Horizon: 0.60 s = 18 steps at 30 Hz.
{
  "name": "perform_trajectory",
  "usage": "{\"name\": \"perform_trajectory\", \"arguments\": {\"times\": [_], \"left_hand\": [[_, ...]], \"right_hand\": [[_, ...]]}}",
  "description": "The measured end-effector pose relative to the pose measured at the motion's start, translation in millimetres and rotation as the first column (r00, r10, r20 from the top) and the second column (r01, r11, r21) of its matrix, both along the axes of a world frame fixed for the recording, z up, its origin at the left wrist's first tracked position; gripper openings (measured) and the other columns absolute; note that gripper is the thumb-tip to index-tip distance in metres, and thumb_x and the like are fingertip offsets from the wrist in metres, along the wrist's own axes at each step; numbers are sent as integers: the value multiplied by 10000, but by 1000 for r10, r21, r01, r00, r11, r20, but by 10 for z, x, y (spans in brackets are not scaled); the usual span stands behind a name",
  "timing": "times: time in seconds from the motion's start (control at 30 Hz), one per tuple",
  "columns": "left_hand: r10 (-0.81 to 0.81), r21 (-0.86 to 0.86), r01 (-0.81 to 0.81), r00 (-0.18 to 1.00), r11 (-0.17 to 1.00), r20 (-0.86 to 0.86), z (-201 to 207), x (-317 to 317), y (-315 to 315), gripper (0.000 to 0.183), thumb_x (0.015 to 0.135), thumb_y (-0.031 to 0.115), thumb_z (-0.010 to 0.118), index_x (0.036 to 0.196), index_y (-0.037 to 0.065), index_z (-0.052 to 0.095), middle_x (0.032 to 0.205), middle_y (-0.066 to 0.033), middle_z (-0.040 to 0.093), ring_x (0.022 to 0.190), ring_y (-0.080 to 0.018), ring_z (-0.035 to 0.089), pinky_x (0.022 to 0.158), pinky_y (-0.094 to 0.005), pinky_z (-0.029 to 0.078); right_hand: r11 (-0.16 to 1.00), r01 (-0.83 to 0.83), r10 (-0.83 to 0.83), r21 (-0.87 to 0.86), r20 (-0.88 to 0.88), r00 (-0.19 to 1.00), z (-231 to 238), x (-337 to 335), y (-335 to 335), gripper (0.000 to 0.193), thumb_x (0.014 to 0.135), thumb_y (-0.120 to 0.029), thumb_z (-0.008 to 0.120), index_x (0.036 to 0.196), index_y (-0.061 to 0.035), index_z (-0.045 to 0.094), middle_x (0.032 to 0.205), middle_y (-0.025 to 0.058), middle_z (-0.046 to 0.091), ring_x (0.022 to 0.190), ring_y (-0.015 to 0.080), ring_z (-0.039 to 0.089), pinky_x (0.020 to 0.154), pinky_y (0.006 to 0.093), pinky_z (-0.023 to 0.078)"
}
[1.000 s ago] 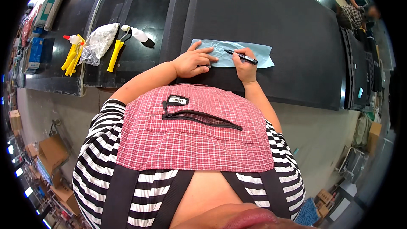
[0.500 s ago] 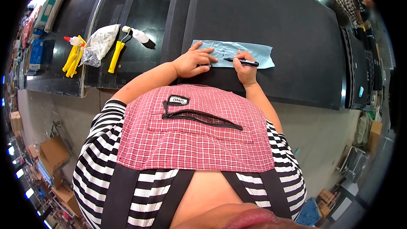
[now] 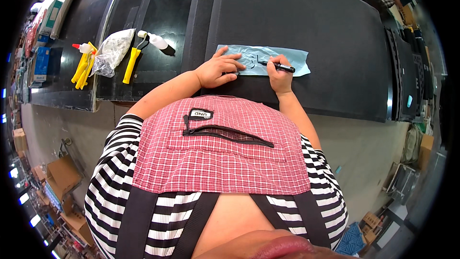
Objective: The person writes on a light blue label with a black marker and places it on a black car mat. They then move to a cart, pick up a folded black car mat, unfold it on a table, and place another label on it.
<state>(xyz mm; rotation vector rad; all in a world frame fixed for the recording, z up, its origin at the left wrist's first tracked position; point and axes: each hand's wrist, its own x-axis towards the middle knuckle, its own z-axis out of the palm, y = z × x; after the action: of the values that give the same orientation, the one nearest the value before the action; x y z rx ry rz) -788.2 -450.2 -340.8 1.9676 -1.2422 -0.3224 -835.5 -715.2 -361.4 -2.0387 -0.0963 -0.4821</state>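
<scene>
Blue sheet under both hands, left hand pressing, right hand gripping marker

Black worktable, grey concrete floor, cardboard boxes lower left.

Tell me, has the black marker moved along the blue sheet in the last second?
Yes. The black marker in the right hand slid slightly leftward along the light blue sheet, toward the left hand.

A pale blue paper strip bearing black scribbled marks lies on a matt black worktable. A black marker pen, bright yellow plastic-handled tools, a red-and-white checked apron bib and black-and-white striped sleeves complete the palette.
</scene>
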Motion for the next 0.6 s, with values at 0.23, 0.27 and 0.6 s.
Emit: {"name": "perform_trajectory", "arguments": {"times": [0.23, 0.27, 0.6], "left_hand": [[3, -4, -3, 1000, 1000, 7, 9, -1, 4, 241, 928, 258, 543, 852, 44, 622, 1270, -89, 624, 1410, -328, 337, 1164, -577, 41], [4, -6, -4, 1000, 1000, 2, 13, 2, 4, 239, 928, 257, 545, 852, 44, 622, 1269, -89, 625, 1409, -327, 338, 1164, -576, 43], [11, 0, -11, 1000, 1000, 16, 0, 5, 5, 219, 928, 243, 547, 867, 49, 627, 1264, -77, 626, 1400, -314, 355, 1166, -570, 57]], "right_hand": [[999, 50, -50, -17, 9, 999, 78, 3, 43, 75, 820, -101, 650, 821, -45, 599, 679, 70, 619, 585, 181, 599, 555, 304, 473], [999, 42, -40, -35, 43, 998, 53, 8, 28, 73, 820, -96, 645, 799, -46, 594, 691, 72, 625, 584, 177, 595, 555, 302, 472], [985, 32, -8, 170, -140, 990, -31, -155, -59, 96, 818, -101, 651, 787, -24, 601, 696, 71, 614, 597, 152, 580, 562, 288, 459]]}}
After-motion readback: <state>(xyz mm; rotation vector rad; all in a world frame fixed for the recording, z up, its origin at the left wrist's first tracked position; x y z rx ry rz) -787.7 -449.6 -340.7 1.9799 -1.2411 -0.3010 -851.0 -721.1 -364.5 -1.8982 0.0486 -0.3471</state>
